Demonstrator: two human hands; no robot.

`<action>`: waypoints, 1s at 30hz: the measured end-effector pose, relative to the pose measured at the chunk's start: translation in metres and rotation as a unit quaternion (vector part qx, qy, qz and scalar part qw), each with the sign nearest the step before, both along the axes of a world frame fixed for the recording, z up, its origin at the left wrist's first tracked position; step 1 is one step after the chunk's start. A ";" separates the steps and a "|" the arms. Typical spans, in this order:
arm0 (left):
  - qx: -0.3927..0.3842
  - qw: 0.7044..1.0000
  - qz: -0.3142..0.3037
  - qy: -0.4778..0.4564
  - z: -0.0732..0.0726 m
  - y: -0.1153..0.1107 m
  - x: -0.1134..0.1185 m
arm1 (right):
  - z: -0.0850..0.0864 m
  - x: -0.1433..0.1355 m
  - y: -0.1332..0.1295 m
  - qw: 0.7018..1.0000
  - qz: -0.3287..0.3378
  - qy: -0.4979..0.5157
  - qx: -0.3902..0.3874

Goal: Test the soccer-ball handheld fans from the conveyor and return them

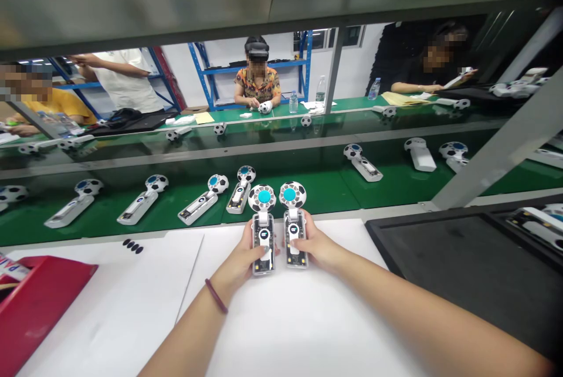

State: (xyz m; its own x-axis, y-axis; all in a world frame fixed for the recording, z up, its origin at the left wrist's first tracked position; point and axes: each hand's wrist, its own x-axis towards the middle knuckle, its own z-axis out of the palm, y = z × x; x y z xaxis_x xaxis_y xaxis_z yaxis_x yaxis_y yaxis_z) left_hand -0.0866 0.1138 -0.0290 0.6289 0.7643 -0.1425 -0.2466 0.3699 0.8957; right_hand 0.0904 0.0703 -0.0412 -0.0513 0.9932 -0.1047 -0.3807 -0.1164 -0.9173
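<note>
Side by side above the white work surface are two handheld fans with round black-and-white football-patterned heads and teal centres. My left hand (245,252) is closed around the left fan (263,236), thumb across its front. Around the right fan (294,233), my right hand (310,242) is closed in the same way. Both fans have clear casings showing dark insides and a small lit round display, and both face me with their heads away from me. Just beyond my left hand, a similar fan (240,192) lies on the green conveyor belt (303,160).
More fans lie along the belt, such as one at left (143,201) and one at right (363,163). A red bin (57,289) and small black ovals (132,246) are at left, a black tray (448,271) at right. A slanted post (497,148) crosses the right side. Co-workers sit opposite.
</note>
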 end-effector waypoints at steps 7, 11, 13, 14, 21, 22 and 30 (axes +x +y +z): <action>-0.006 1.000 0.002 0.008 0.002 0.000 -0.001 | 0.002 -0.001 0.000 1.000 0.003 -0.011 0.000; -0.008 1.000 0.005 0.010 0.002 0.000 -0.001 | 0.000 -0.001 0.001 1.000 0.007 -0.009 0.010; -0.009 1.000 0.008 0.010 0.002 0.000 -0.001 | -0.001 -0.001 0.001 1.000 0.008 -0.010 0.011; -0.010 1.000 0.009 0.008 0.002 0.000 0.000 | -0.001 0.000 0.001 1.000 0.008 -0.011 0.009; -0.021 1.000 0.017 0.004 0.002 -0.001 0.001 | -0.004 0.000 0.002 1.000 0.012 -0.009 0.009; -0.024 1.000 0.020 0.003 0.002 -0.001 0.001 | -0.004 -0.001 0.002 1.000 0.011 -0.007 0.010; 0.031 0.999 0.006 -0.035 0.025 -0.014 -0.004 | 0.023 0.001 -0.013 0.997 0.035 -0.001 0.068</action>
